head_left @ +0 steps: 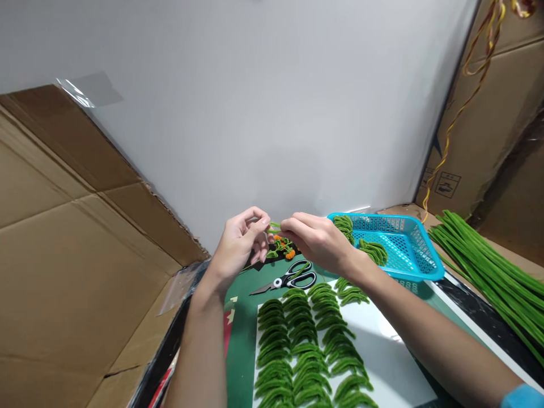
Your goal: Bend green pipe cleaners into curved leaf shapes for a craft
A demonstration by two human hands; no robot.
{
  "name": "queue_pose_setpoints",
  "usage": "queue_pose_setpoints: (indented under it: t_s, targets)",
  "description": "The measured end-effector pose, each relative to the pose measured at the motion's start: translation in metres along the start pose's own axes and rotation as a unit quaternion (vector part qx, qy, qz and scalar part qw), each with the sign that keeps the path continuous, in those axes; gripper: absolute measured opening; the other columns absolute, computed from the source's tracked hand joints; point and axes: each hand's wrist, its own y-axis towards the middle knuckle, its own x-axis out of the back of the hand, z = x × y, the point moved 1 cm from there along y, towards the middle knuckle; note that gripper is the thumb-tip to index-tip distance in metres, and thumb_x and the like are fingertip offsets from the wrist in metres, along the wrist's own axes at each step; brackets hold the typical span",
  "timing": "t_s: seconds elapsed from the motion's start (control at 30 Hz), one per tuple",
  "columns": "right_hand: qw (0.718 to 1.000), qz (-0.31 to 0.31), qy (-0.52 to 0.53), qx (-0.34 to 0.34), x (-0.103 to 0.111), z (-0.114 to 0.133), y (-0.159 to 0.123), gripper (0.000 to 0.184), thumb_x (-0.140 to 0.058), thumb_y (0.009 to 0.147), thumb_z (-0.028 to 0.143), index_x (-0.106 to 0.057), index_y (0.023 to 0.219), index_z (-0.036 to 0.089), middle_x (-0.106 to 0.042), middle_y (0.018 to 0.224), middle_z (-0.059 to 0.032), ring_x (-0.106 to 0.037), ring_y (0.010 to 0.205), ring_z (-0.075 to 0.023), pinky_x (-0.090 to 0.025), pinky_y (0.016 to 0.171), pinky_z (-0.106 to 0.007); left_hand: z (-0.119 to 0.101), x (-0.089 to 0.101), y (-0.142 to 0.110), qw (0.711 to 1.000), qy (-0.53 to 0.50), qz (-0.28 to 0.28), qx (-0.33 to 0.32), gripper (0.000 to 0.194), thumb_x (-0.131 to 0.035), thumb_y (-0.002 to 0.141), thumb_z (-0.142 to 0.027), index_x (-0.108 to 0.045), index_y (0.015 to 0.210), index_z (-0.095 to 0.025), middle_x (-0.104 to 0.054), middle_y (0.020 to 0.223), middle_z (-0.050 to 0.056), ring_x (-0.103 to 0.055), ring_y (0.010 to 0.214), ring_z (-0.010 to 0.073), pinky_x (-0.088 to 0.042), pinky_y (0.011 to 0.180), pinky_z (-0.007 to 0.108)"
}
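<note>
A thin green pipe cleaner stretches between my two hands, raised above the far edge of the work mat. My left hand pinches one end between thumb and forefinger, its other fingers curled loosely. From the right, my right hand grips the other end with its fingertips, back of the hand upward. Just beneath and behind them lie orange pipe-cleaner flowers with green leaves, partly hidden by the hands. Black-handled scissors rest a little nearer on the green mat, blades pointing left.
Rows of bent green pipe-cleaner pieces cover much of a white sheet. A blue basket at the right holds green bundles. Long green pipe cleaners lie beyond it. Cardboard stands at the left, a pale wall behind.
</note>
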Motion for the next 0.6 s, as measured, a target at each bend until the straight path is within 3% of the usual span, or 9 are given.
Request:
queue_pose_setpoints:
  t_s: [0.2,0.6]
  targets:
    - [1.0,0.012,0.016,-0.013,0.0033,-0.0035,-0.002,0.025,-0.043,0.111,0.018,-0.066,0.103,0.014,-0.067,0.088,-0.0062,-0.058,0.077,-0.014,-0.048,0.068,-0.028,-0.0033,-0.0022,-0.0005,1.0,0.02,0.001,-0.007,0.038,-0.058,0.101,-0.054,-0.061,0.092,-0.018,-0.064,0.069,0.0,-0.058,0.043,0.0084,-0.034,0.035,0.015]
    - [0.999,-0.006,0.035,-0.008,0.0049,-0.0041,-0.0022,0.025,-0.043,0.109,0.016,-0.065,0.097,0.015,-0.066,0.082,-0.0046,-0.055,0.072,-0.0129,-0.046,0.067,-0.028,-0.0015,-0.0063,-0.0012,0.999,-0.002,0.018,-0.036,0.035,-0.072,0.094,-0.047,-0.06,0.082,-0.018,-0.047,0.057,-0.008,-0.047,0.039,0.0046,-0.031,0.038,0.015]
